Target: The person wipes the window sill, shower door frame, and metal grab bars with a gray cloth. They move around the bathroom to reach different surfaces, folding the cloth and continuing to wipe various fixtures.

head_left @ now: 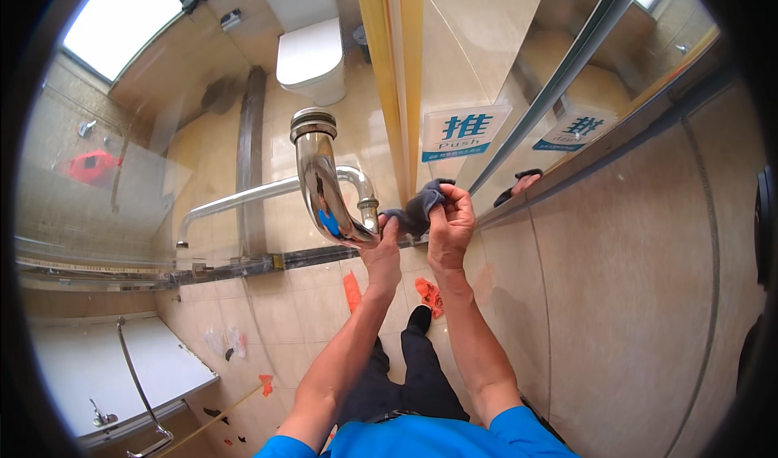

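Observation:
A shiny chrome drain trap pipe (318,174) is held up in front of me, its wide collared end at the top and a long thinner arm stretching left. My left hand (382,255) grips it low at the bend, the fingers partly hidden behind the metal and the thumb pointing up. Just right of the bend, my right hand (452,229) pinches a dark grey cloth (420,208). The cloth hangs bunched beside the pipe and reaches toward my left thumb. Blue from my shirt reflects in the chrome.
Beyond a low sill (316,254) stands a white toilet (312,57). A glass door with a blue-and-white sticker (463,132) rises at right, mirroring my hand. A white basin (105,369) with a tap is at lower left. Orange scraps (429,296) lie near my foot.

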`<control>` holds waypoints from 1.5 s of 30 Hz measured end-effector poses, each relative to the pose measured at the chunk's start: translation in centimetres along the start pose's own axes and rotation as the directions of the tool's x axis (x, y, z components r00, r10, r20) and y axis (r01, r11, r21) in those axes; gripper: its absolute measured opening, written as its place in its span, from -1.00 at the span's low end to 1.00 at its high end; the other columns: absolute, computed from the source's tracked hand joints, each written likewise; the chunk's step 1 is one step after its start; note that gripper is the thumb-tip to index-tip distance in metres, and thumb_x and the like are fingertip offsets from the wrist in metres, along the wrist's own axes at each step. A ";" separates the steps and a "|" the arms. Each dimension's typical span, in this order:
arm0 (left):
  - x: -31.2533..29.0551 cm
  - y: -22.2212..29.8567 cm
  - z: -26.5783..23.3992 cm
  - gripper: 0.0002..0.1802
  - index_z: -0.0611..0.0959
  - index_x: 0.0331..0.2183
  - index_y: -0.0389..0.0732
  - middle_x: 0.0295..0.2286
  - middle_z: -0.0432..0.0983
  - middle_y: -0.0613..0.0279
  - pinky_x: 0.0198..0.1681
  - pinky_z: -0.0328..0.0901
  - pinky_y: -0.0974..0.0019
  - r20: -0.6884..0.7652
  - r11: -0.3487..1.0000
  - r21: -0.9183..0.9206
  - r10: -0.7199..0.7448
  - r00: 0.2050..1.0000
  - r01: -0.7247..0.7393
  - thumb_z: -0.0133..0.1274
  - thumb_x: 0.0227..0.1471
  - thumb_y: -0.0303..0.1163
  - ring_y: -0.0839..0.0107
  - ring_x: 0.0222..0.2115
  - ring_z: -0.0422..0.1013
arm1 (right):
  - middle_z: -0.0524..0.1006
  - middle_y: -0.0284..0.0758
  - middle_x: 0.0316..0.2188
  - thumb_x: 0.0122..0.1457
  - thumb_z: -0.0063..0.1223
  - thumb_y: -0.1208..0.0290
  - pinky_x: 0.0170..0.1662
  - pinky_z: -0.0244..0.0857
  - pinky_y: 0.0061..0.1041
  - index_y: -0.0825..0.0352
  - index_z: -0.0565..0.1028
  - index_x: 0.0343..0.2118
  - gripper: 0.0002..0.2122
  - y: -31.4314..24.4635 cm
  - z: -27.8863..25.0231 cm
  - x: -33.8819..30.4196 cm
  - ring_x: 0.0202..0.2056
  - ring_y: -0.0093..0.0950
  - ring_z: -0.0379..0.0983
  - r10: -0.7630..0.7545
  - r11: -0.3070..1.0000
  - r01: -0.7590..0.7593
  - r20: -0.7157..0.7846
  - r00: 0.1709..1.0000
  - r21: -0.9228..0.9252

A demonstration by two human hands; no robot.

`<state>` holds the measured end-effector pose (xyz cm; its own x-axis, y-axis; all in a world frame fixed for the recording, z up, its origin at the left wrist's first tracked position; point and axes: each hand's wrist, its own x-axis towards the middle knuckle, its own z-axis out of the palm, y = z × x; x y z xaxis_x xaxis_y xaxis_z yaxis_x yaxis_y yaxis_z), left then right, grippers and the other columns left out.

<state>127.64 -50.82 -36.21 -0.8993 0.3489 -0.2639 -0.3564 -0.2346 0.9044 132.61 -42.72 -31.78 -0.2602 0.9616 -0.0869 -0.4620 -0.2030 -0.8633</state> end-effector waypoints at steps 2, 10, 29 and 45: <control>-1.4 2.0 1.1 -0.76 0.51 -0.21 -0.29 -0.25 0.48 0.22 -0.25 0.40 0.37 -0.004 0.993 -0.089 0.080 0.997 -0.080 0.16 0.04 -0.55 0.48 -0.31 0.45 | 0.50 -0.41 -0.29 0.04 0.10 0.66 -0.15 0.34 -0.63 0.35 0.44 -0.20 -0.77 -1.2 0.4 -0.6 -0.27 -0.63 0.44 -0.071 0.997 0.071 0.072 0.995 0.000; 2.1 0.1 -6.0 -0.89 0.63 -0.41 -0.28 -0.53 0.49 0.44 -0.53 0.14 0.57 0.127 0.986 0.155 0.036 0.991 -0.056 0.05 0.13 -0.50 0.70 -0.57 0.29 | 0.48 -0.28 -0.29 -0.09 0.04 0.63 -0.11 0.32 -0.46 0.37 0.47 -0.26 -0.75 10.2 -3.2 -2.0 -0.24 -0.41 0.45 -0.017 0.851 -0.043 -0.110 0.994 -0.524; 3.1 5.6 -8.2 -0.85 0.64 -0.30 -0.36 -0.48 0.51 0.38 -0.41 0.29 0.53 0.100 0.969 0.160 0.175 0.979 -0.189 0.13 0.09 -0.47 0.66 -0.49 0.36 | 0.42 -0.57 -0.48 0.08 0.25 0.40 -0.38 0.18 -0.74 0.32 0.44 -0.35 -0.80 7.9 3.4 -5.6 -0.46 -0.76 0.27 -0.069 0.997 0.066 -0.135 0.988 -0.030; 1.5 9.5 -2.8 -0.72 0.60 -0.28 -0.35 -0.36 0.48 0.09 -0.39 0.38 0.35 0.481 0.391 0.362 0.699 0.529 -0.846 0.12 -0.15 -0.72 0.28 -0.43 0.46 | 0.50 -0.48 -0.38 0.15 0.10 0.58 -0.28 0.33 -0.68 0.34 0.46 -0.29 -0.91 6.7 3.8 -4.6 -0.37 -0.70 0.40 -0.194 0.981 0.192 -0.061 0.979 -0.034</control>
<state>122.22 -55.09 -28.92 -0.6031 0.4572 0.6537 0.7131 -0.0583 0.6987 127.54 -49.23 -35.30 -0.1137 0.9922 0.0520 -0.4746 -0.0083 -0.8801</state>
